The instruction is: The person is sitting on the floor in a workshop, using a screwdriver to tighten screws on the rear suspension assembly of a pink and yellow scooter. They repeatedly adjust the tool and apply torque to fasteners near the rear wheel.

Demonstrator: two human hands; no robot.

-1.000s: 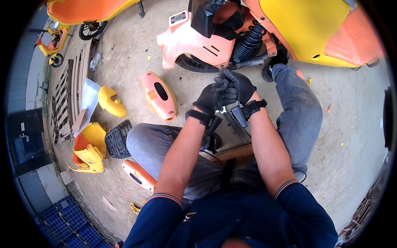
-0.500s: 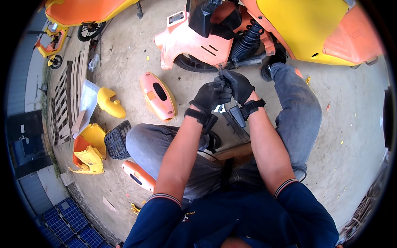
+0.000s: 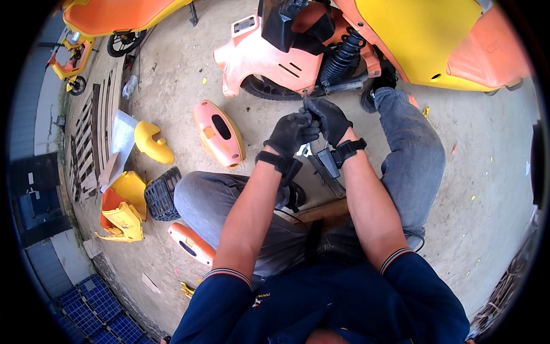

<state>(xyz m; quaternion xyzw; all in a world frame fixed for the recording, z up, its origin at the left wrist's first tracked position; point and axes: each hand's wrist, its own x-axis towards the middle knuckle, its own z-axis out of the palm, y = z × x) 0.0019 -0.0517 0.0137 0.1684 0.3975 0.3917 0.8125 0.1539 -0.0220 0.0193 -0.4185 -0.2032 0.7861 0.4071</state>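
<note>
Both my hands wear black gloves and meet just below the lower edge of a pale orange fender (image 3: 281, 71) on a yellow and orange motor scooter (image 3: 424, 34). My left hand (image 3: 291, 132) is closed, its fingers curled against the other hand. My right hand (image 3: 329, 119) is closed too, its fingertips pinched round a slim metal tool (image 3: 305, 98). The tool's tip reaches the fender's lower rear corner. Gloves cover most of it, so its exact kind is hidden. Close by are the wheel (image 3: 266, 87) and a black coil shock absorber (image 3: 344, 57).
An orange oval cover (image 3: 219, 133), a curved yellow part (image 3: 153, 143), a black basket-like part (image 3: 162, 194) and a yellow shell (image 3: 127, 206) lie left on concrete. Wooden pallets (image 3: 94, 137) stand beyond. A dark bar (image 3: 329, 179) lies below my hands. More scooters (image 3: 123, 17) stand far left.
My left hand's fingers have shifted slightly against the right hand. Otherwise both hands stay at the fender's lower edge.
</note>
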